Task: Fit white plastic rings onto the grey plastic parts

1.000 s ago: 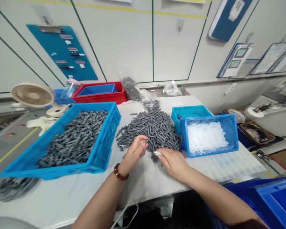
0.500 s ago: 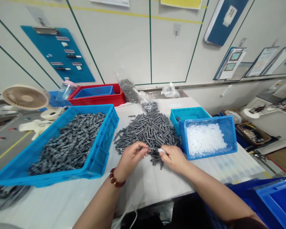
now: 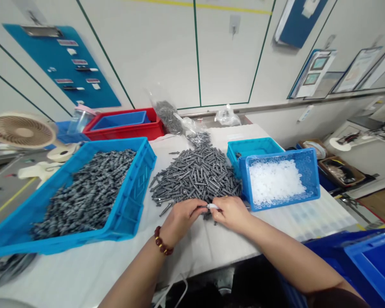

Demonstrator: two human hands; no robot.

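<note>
My left hand [image 3: 183,218], with a beaded bracelet at the wrist, is closed in a pinch on a slim grey part, now almost wholly hidden by the fingers. Between the two hands shows a short white cylindrical piece [image 3: 212,206], gripped by my right hand [image 3: 231,212]. Its left end meets the left fingertips. Just beyond the hands spreads a heap of slim grey ribbed pins [image 3: 200,173] on the white-covered table [image 3: 186,261]. A few pins lie partly under the right hand.
At left stands a large blue crate [image 3: 128,214] of grey parts. A tilted blue bin [image 3: 315,182] of small white rings is at right, by a teal bin [image 3: 259,144]. Behind are a red crate [image 3: 125,133], plastic bags [image 3: 168,115] and a fan [image 3: 22,130].
My hands have come together; the grey part that showed between them is now mostly covered by the left fingers. More of the white piece shows. The view has tilted down slightly.
</note>
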